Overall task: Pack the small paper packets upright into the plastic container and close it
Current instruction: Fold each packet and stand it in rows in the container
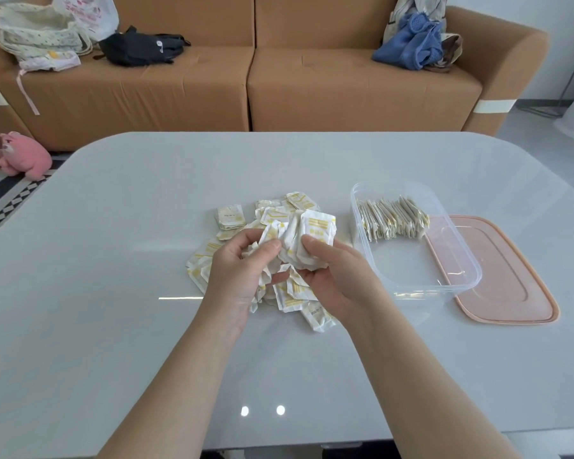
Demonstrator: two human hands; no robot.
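Observation:
A loose heap of small white-and-yellow paper packets [299, 294] lies in the middle of the grey table [120, 260]. Above the heap my left hand [241, 270] and my right hand [335, 273] together hold a bunch of packets [299, 240], thumbs pressed on top. To the right stands the clear plastic container [468, 279], open, with a row of packets [393, 218] standing upright along its far end; its near half holds nothing. Its pink lid [511, 286] lies flat on the table, partly under the container's right side.
A small neat stack of packets [230, 218] sits left of the heap. Beyond the table is a brown sofa [246, 87] with bags and clothes on it. A pink plush toy [20, 154] lies on the floor at the left.

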